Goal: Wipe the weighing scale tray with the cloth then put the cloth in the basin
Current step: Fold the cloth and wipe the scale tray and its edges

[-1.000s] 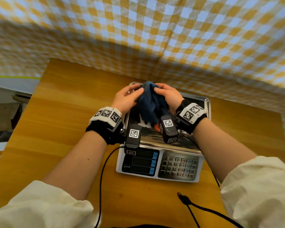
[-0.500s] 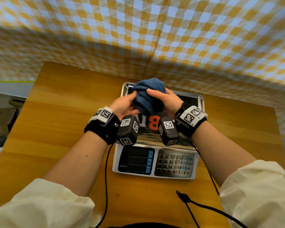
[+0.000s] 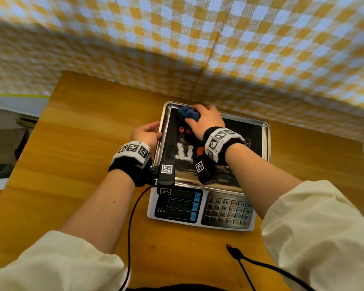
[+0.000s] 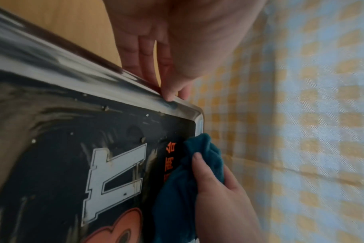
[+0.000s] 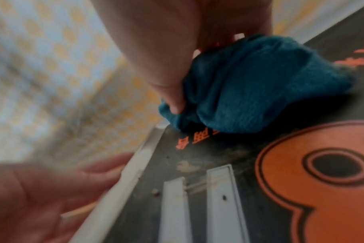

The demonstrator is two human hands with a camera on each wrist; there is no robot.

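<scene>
Metal, cloth, wood and plastic, as we see them

We see a glossy metal tray (image 3: 265,131) with a smooth rim and a matt dark printed floor, flecked with crumbs; on its far left corner a soft, fuzzy blue cloth (image 3: 188,113). Beneath the tray lies a smooth varnished wood table (image 3: 82,143); in front of the tray a glossy plastic keypad panel (image 3: 227,210); behind the tray hangs woven checked fabric (image 3: 240,49).
</scene>
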